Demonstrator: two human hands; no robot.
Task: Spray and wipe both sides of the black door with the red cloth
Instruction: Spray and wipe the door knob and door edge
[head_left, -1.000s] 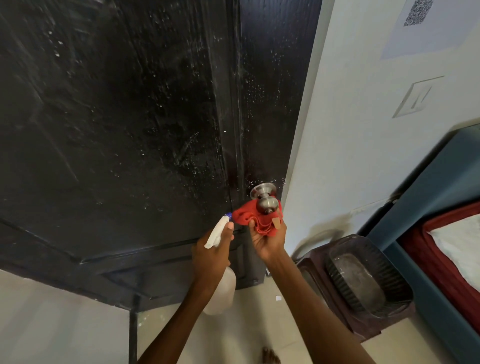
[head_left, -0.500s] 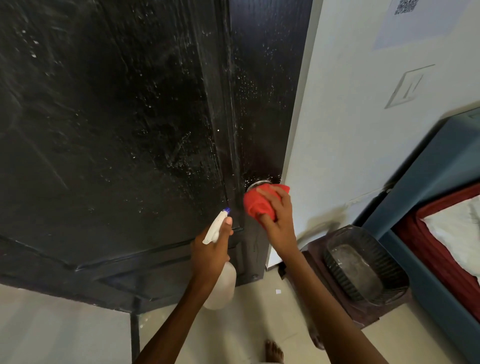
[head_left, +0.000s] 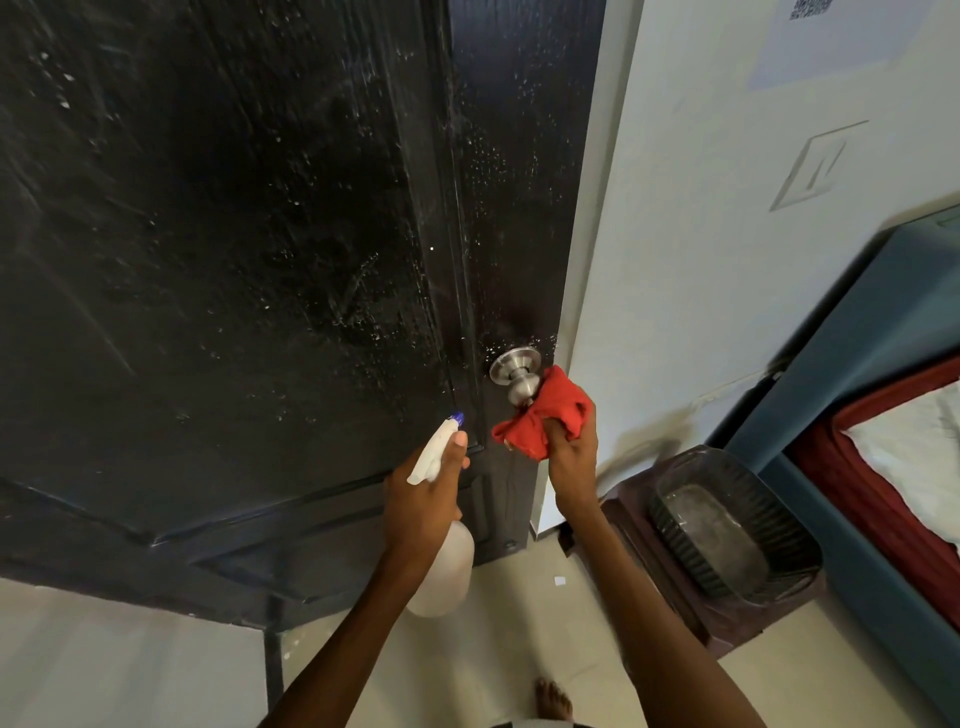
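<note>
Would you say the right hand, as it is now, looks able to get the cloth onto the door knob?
Probably yes: the right hand grips the cloth right beside the knob, seemingly touching it, with nothing between them.

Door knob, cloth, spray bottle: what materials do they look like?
Door knob: brushed metal, likely steel; silver satin sheen. Red cloth: soft woven or knit fabric; bunches in folds. Spray bottle: translucent white plastic body, opaque white head, blue nozzle tip.

A home bedroom is showing here: a bed (head_left: 904, 467) with red bedding is sitting by a pale wall (head_left: 701, 234) bearing a light switch (head_left: 815, 166), beside a black door (head_left: 234, 234) and a tiled floor (head_left: 130, 665).
</note>
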